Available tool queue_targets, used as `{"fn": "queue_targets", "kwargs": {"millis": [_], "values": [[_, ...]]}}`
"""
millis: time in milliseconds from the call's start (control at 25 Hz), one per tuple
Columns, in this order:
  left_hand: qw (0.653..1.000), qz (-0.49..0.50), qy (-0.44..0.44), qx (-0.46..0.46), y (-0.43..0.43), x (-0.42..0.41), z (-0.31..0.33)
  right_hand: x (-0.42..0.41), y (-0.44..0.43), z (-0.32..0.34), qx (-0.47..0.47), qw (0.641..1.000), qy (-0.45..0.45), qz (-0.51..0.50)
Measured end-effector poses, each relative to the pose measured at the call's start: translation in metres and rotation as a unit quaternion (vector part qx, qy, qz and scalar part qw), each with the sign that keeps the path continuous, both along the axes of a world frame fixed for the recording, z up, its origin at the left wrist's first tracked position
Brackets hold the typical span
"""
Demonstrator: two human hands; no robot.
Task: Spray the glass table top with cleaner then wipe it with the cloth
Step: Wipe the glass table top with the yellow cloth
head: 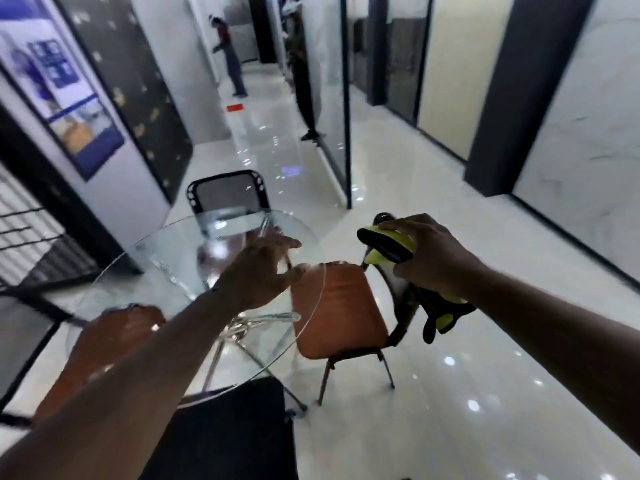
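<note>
One cloth (391,249), gripped by right hand (433,258), beside glass table top (166,265); left hand (256,275) spread.

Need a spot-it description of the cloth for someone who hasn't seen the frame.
Find the round glass table; just right of its rim stands an orange-seated chair. Above that chair, the right hand grips the cloth. It is the only bright yellow-and-black thing here, bunched in the fist with one end hanging below.
</note>
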State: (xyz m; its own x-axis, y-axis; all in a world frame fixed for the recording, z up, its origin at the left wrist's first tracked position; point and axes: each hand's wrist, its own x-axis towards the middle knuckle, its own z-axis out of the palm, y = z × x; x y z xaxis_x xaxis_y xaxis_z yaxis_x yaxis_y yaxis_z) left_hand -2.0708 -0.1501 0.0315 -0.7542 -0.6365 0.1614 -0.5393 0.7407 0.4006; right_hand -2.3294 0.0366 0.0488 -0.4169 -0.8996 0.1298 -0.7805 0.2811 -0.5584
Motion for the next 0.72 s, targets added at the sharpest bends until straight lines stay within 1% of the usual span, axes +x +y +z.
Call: {"fn": "queue_targets", "kwargs": {"millis": [40, 120, 240, 280, 360, 440, 560, 720], "values": [[0.999, 0.035, -0.001, 0.018, -0.003, 0.007, -0.002, -0.006, -0.018, -0.008, -0.002, 1.000, -0.003, 0.027], [0.995, 0.101, 0.005, 0.018, -0.002, 0.018, -0.002, -0.019, -0.058, -0.021, 0.012, 0.996, 0.004, 0.093], [0.977, 0.211, -0.044, 0.000, 0.005, 0.042, -0.017, -0.023, -0.110, -0.044, 0.053, 0.983, -0.034, 0.172], [0.969, 0.241, -0.053, 0.009, 0.008, 0.056, -0.027, -0.015, -0.124, -0.053, 0.069, 0.976, -0.045, 0.200], [0.954, 0.293, -0.045, 0.051, 0.021, 0.083, -0.045, 0.002, -0.146, -0.071, 0.086, 0.965, -0.051, 0.242], [0.926, 0.361, -0.033, 0.105, 0.030, 0.110, -0.071, 0.024, -0.175, -0.087, 0.109, 0.950, -0.053, 0.287], [0.895, 0.413, -0.029, 0.162, 0.032, 0.139, -0.112, 0.058, -0.215, -0.117, 0.145, 0.926, -0.063, 0.342], [0.868, 0.442, -0.013, 0.225, 0.022, 0.152, -0.174, 0.081, -0.249, -0.156, 0.203, 0.913, -0.044, 0.352]]}}
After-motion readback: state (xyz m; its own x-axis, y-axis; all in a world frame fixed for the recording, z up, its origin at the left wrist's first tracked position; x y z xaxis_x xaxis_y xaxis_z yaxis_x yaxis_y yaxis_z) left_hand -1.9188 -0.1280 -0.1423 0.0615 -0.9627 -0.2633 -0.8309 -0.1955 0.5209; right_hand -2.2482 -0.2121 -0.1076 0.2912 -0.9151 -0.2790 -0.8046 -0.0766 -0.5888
